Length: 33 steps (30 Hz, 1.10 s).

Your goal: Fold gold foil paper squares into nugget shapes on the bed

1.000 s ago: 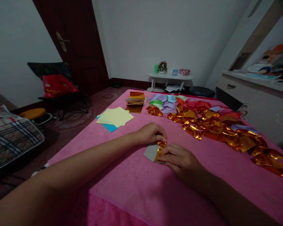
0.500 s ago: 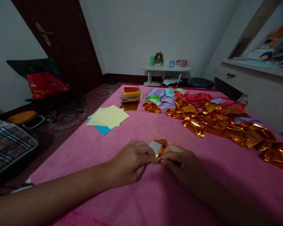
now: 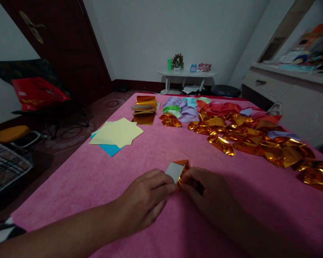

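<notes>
A small piece of gold foil paper (image 3: 175, 171), partly folded with its pale grey back showing, is held just above or on the pink cloth. My left hand (image 3: 150, 195) pinches its near left edge, fingers bent together. On the other side, my right hand (image 3: 201, 188) grips the shiny orange-gold edge between thumb and forefinger. Both sets of fingertips nearly meet at the paper's near corner and hide that part of it.
Yellow sheets (image 3: 118, 132) overlap a blue sheet (image 3: 111, 149) at left. Behind stands a stack of gold foil paper (image 3: 145, 109). Folded gold foil pieces (image 3: 253, 138) and coloured paper pieces (image 3: 188, 109) spread across the right of the pink cloth (image 3: 78, 186).
The view has shifted slightly, so the background sits further left. At the paper's near corner my fingers have moved a little, and both hands still hold the foil paper.
</notes>
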Tool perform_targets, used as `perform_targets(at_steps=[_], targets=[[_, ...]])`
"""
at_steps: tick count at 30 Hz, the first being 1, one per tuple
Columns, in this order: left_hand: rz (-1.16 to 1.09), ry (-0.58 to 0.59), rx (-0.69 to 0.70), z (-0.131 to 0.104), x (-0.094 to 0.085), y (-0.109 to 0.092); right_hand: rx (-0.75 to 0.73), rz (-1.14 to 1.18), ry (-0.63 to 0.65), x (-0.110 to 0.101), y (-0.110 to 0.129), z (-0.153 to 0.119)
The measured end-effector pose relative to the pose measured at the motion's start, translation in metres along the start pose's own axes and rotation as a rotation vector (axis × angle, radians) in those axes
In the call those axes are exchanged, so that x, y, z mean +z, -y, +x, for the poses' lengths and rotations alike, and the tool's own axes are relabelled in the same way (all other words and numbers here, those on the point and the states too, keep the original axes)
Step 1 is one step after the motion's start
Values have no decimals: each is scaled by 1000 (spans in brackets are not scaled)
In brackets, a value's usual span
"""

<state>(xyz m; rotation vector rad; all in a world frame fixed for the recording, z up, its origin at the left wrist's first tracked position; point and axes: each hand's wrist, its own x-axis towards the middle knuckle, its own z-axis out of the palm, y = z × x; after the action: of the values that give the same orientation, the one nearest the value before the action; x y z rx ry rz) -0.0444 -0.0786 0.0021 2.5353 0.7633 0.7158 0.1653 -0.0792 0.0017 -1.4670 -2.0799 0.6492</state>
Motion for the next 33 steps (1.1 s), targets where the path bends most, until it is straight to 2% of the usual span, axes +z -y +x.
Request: perform_targets(at_steps=[5,7,10,13,18,21,25,27,30,33], targets=[[101,19,8,2,0,-2,-177,-94,-49,2,-1,-2],[168,30,50,3,0,-4,-236,-208,-79,4,1,-6],[264,61,116,5,-1,-7,-277,-408,-41,6,7,-17],[309,68,127,5,-1,-8,-353,-569,-56,10,13,-27],[288,70,126,4,3,-6,-330,-742,-107,13,15,-27],[267,53,127,2,5,-5,-319,-765,-97,12,14,-26],[201,8,121,0,5,-6,-378,-693,-173,12,15,-26],[151,-4,121,0,4,-5,-400,-668,-171,13,16,-26],[83,-38,108,5,-1,-1,-381,-651,-80,14,18,-22],[37,-141,44,22,-9,10,-367,-650,20,12,20,-18]])
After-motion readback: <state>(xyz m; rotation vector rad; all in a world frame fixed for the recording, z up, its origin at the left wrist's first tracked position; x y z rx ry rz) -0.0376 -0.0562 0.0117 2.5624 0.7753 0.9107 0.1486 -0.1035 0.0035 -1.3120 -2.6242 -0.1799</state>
